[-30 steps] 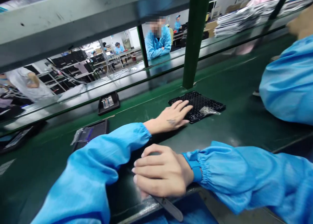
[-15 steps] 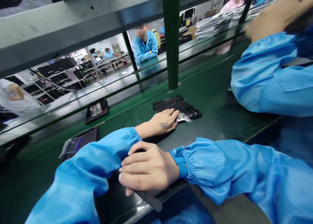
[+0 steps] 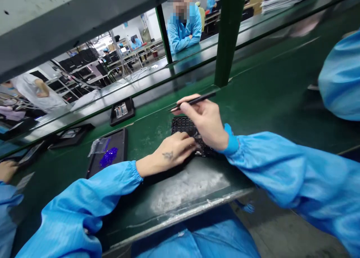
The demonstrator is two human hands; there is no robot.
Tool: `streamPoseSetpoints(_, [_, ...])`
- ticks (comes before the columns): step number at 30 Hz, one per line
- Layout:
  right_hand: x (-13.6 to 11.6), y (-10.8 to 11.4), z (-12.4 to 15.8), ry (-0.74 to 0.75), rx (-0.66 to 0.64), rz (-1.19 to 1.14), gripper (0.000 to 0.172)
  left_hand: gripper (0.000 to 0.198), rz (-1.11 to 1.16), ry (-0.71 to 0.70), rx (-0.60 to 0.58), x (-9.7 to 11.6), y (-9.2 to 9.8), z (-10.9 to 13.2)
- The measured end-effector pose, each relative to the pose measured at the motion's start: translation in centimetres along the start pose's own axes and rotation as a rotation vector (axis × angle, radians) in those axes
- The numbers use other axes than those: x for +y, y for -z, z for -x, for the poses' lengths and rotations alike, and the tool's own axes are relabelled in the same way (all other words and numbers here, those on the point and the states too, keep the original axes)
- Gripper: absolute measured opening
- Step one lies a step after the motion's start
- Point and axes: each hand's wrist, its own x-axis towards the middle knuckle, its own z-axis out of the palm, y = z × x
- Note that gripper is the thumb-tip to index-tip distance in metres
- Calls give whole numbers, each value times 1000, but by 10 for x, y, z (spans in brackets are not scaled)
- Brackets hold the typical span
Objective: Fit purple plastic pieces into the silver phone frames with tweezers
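Since the earlier frames the right hand (image 3: 208, 125) has left the near edge of the belt, where it lay beside the left sleeve, and now hangs over the black grid tray (image 3: 184, 126), which sits closer to the person than before. That tray lies flat on the green belt (image 3: 267, 100), just in front of the green post (image 3: 226, 36), with much of its right and near part hidden under the two hands. The right hand is closed round a thin dark tool (image 3: 194, 99), pinched between thumb and fingers so that it lies nearly level above the far edge of the tray, its ends sticking out on both sides of the grip. The left hand (image 3: 171, 153) rests on the near left part of the tray, fingers stretched out and lying flat on it, clasping nothing that shows. To the left, well apart from the grid tray, a flat black tray (image 3: 119, 143) holds a blue piece (image 3: 108, 157) and a clear plastic bag (image 3: 97, 145). Farther back a small black tray (image 3: 131, 108) stands at the far edge of the belt, and another dark tray (image 3: 71, 133) lies farther left. A co-worker's blue sleeve (image 3: 340, 78) fills the right edge, another person's hand (image 3: 7, 170) shows at the left edge, and a person in blue (image 3: 182, 29) sits across the line beyond the rail
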Motion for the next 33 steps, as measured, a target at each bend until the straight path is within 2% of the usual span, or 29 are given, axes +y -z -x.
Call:
streamPoseSetpoints(1, [11, 3, -6, -161, 49, -62, 24, 23, 23, 16, -38, -2, 3, -2])
streamPoseSetpoints(3, [33, 9, -13, -374, 120, -112, 27, 26, 165, 124, -59, -8, 8, -7])
streamPoseSetpoints(5, [51, 12, -14, -469, 135, -116, 30, 27, 405, 285, -38, -16, 9, -11])
streamPoseSetpoints(7, [62, 13, -12, -494, 124, -108, 31, 29, 627, 426, -2, -26, 8, -12])
streamPoseSetpoints(9, [67, 13, -11, -508, 112, -107, 32, 29, 724, 496, 71, -34, 8, -10])
streamPoseSetpoints(12, [67, 13, -10, -514, 98, -111, 33, 28, 629, 425, 174, -41, 19, -2])
streamPoseSetpoints(15, [66, 13, -10, -513, 87, -112, 34, 18, 420, 318, 207, -39, 37, 6])
streamPoseSetpoints(19, [66, 14, -11, -505, 87, -104, 34, 22, 173, 232, 284, -29, 56, 16])
streamPoseSetpoints(23, [62, 14, -11, -486, 88, -106, 33, 24, 106, 213, 308, -14, 68, 34])
streamPoseSetpoints(26, [57, 10, -14, -473, 114, -88, 27, 26, 59, 218, 305, 0, 80, 55])
streamPoseSetpoints(30, [51, 3, -19, -464, 160, -81, 10, 29, -64, 199, 300, 21, 101, 93])
streamPoseSetpoints(33, [48, 5, -23, -464, 158, -46, 15, 31, -104, 254, 350, 37, 113, 130])
